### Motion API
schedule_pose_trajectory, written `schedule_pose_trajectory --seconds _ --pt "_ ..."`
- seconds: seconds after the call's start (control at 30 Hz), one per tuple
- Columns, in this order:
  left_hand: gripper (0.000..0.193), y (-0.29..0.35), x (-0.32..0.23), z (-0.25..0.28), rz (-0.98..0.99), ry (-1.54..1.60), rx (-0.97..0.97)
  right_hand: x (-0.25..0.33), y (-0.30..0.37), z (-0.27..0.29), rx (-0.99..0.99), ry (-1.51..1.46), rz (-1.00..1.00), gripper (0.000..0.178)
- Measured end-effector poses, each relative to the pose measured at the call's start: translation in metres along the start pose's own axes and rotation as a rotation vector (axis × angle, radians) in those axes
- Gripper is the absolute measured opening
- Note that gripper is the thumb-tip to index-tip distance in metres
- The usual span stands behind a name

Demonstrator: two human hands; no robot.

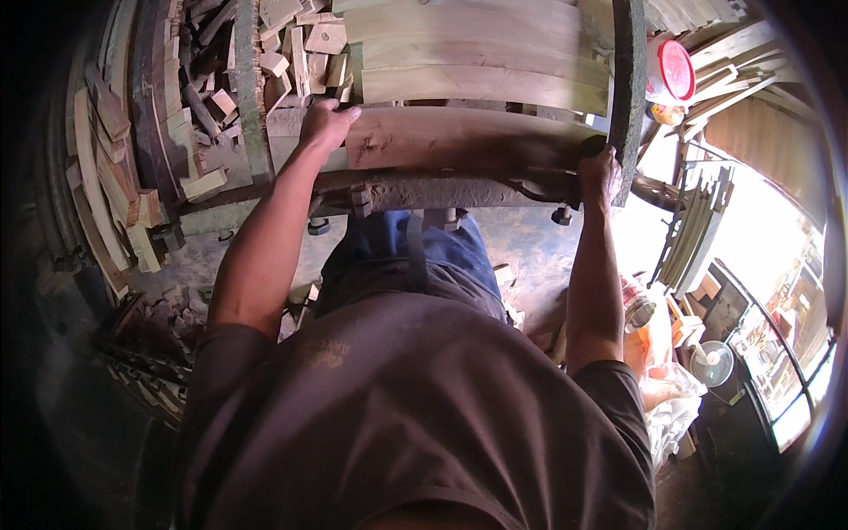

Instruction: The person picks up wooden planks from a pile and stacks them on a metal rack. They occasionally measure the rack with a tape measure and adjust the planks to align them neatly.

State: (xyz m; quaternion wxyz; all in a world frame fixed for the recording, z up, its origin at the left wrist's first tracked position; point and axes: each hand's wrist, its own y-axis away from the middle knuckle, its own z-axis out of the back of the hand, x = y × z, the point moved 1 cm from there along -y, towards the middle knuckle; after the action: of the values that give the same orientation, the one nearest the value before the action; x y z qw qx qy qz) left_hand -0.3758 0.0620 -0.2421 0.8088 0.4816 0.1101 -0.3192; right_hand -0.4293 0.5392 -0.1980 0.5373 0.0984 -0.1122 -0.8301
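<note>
A reddish-brown wooden board point(477, 139) lies crosswise in front of me, along the near side of a heavy metal frame point(442, 192). My left hand point(327, 126) is closed round the board's left end, its thumb stretched along the top. At the opposite end my right hand point(601, 177) is closed on the board's right corner, beside an upright dark metal bar point(628, 88). The fingertips of that hand are hidden. Just beyond the board, several paler planks point(477, 86) lie side by side, with a narrow gap before them.
Wood offcuts point(300, 53) are heaped at the far left, near stacked strips point(110, 159). A white bucket with a red rim point(676, 71) stands at the far right. Below it are leaning slats point(702, 230), plastic bags point(667, 397) and a small pail point(712, 363). Bolts point(319, 226) jut from the frame.
</note>
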Motion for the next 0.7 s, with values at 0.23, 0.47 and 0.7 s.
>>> schedule_pose_trajectory --seconds 0.23,0.47,0.7 --pt "0.061 -0.015 0.009 -0.013 -0.136 -0.062 -0.105 0.028 -0.006 0.048 -0.006 -0.048 0.092 0.042" --pt "0.063 -0.025 -0.012 -0.018 -0.122 0.225 -0.152 0.038 -0.086 0.039 0.004 -0.037 0.161 0.053" --pt "0.059 -0.005 -0.029 -0.015 -0.150 0.492 -0.171 0.045 -0.076 0.029 0.161 -0.049 0.112 0.063"
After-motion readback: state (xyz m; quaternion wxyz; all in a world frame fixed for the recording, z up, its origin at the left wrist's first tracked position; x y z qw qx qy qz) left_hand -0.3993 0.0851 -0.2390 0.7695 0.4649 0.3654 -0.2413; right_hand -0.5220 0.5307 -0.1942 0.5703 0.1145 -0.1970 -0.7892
